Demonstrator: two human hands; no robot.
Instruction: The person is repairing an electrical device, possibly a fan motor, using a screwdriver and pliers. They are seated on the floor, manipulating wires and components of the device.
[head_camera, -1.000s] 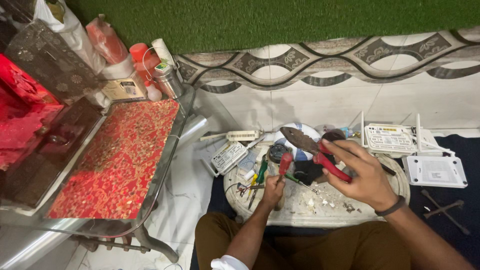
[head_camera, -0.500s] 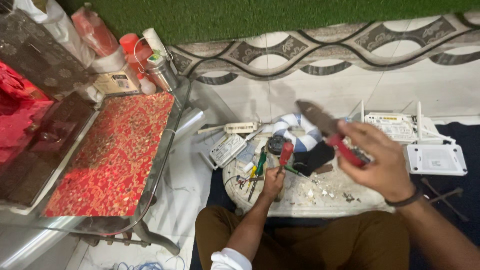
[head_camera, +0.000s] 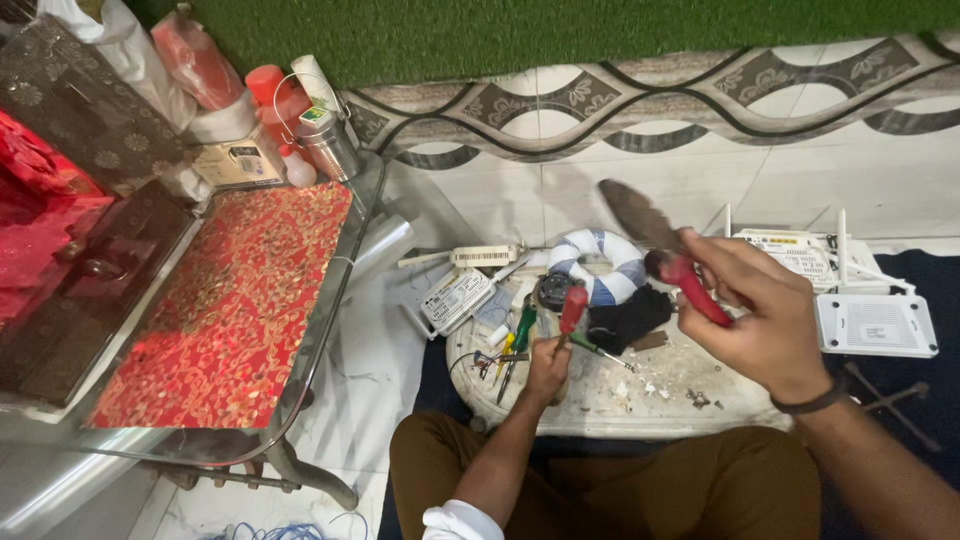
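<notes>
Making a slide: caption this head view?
Seated person holds red-handled pliers in right hand, red-handled screwdriver in left hand.

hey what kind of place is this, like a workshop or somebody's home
Probably a home floor used for repairs: patterned floor tiles, a glass-edged table with a red cloth, white routers, and red-handled pliers in the right hand.

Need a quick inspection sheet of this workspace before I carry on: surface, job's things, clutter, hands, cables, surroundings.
Surface: round pale work slab, chipped bits scattered on it.
Job's things: red-handled pliers raised above the slab; red-handled screwdriver over the slab.
Clutter: green screwdriver, blue-and-white ring, black cloth.
Hands: right hand grips the pliers; left hand holds the red-handled screwdriver.
Cables: thin coloured wires at the slab's left edge; blue cable on the floor.
Surroundings: white routers, glass table, patterned tile floor.
</notes>
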